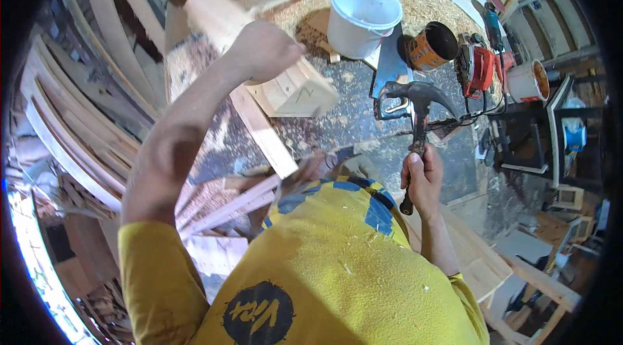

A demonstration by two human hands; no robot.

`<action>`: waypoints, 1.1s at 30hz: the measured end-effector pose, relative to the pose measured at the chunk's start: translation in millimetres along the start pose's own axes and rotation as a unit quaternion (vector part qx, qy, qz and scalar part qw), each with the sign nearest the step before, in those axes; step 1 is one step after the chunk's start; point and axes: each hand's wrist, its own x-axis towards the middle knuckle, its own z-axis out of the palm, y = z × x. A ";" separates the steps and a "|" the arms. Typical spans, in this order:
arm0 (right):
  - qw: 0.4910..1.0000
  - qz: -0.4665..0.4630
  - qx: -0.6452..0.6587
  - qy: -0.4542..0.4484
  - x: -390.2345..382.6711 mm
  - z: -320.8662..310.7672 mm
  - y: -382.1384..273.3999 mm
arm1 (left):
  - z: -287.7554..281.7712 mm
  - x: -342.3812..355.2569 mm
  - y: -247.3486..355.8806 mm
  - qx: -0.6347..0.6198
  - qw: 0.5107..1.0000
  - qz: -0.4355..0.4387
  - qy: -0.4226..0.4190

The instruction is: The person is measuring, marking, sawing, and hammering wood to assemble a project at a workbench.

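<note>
Open lane on the workbench (pixel 354 140) between wooden beam (pixel 291 93) at left and hammer (pixel 422 95) at right, white bucket (pixel 357 27), handsaw (pixel 390 67) and orange can (pixel 428 49) blocking far side, red power tool (pixel 479 71) crowding far right

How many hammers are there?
1. The hammer is held by its handle in the person's right hand. More could be hidden among the piled things.

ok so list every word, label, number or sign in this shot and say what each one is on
I'm not copying out wording, only where the marks stand.
Yellow cloth shirt: light lettering inside a dark round print.
Pale squared wooden beam: a dark hand-drawn mark near its end.
Orange cylindrical can: dark print, too small to read.
</note>
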 end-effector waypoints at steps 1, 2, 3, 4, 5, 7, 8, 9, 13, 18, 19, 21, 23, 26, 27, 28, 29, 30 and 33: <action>0.998 -0.047 0.027 0.017 4.1 4.2 -7.7 | -9.0 0.9 -6.0 -0.037 0.997 -0.045 0.057; 0.994 -0.090 0.059 0.027 10.4 9.9 -16.9 | -19.1 -1.6 -11.7 -0.073 0.987 -0.103 0.100; 0.990 -0.126 0.052 0.027 17.2 15.8 -27.8 | -30.1 -6.1 -16.2 -0.106 0.967 -0.160 0.166; 0.989 -0.121 0.079 0.008 24.2 21.5 -40.3 | -37.7 -10.9 -16.3 -0.094 0.957 -0.156 0.226; 0.987 -0.117 0.105 -0.017 28.3 26.6 -52.5 | -42.4 -16.5 -12.4 -0.079 0.938 -0.148 0.304; 0.982 -0.109 0.143 -0.063 39.6 37.3 -74.7 | -54.8 -29.3 -5.4 -0.105 0.903 -0.171 0.380; 0.976 -0.155 0.136 -0.072 45.8 42.3 -84.9 | -58.4 -35.3 0.7 -0.151 0.891 -0.202 0.377; 0.971 -0.182 0.130 -0.080 50.4 47.1 -94.2 | -62.5 -40.9 5.9 -0.195 0.877 -0.217 0.381; 0.955 -0.277 0.005 -0.106 65.1 56.7 -122.6 | -78.1 -56.3 19.9 -0.260 0.852 -0.250 0.379; 0.948 -0.267 -0.055 -0.162 71.7 50.4 -133.6 | -85.4 -73.6 27.0 -0.251 0.824 -0.299 0.411; 0.950 -0.280 0.023 -0.133 72.0 50.1 -132.7 | -84.9 -77.2 27.3 -0.240 0.818 -0.288 0.436; 0.944 -0.265 0.143 -0.137 70.6 50.0 -129.5 | -82.1 -85.0 26.7 -0.208 0.826 -0.294 0.434; 0.934 -0.336 0.017 -0.123 72.0 51.6 -127.5 | -78.6 -91.8 25.1 -0.268 0.818 -0.309 0.404; 0.927 -0.261 -0.105 -0.249 78.0 56.4 -130.8 | -71.8 -97.8 26.1 -0.139 0.838 -0.233 0.473; 0.924 -0.312 -0.092 -0.203 79.5 55.0 -134.1 | -70.2 -100.2 26.6 -0.111 0.836 -0.214 0.492; 0.934 -0.295 0.072 -0.189 79.5 55.6 -136.4 | -68.5 -102.7 27.4 -0.117 0.836 -0.216 0.491; 0.913 -0.281 0.241 -0.170 79.3 56.3 -139.5 | -66.2 -104.5 28.8 -0.124 0.834 -0.218 0.492; 0.852 -0.276 0.418 -0.154 77.8 57.0 -141.8 | -64.1 -106.2 30.1 -0.109 0.834 -0.225 0.492; 0.920 -0.328 0.075 -0.200 74.6 65.5 -145.2 | -61.6 -106.6 32.2 -0.108 0.835 -0.241 0.483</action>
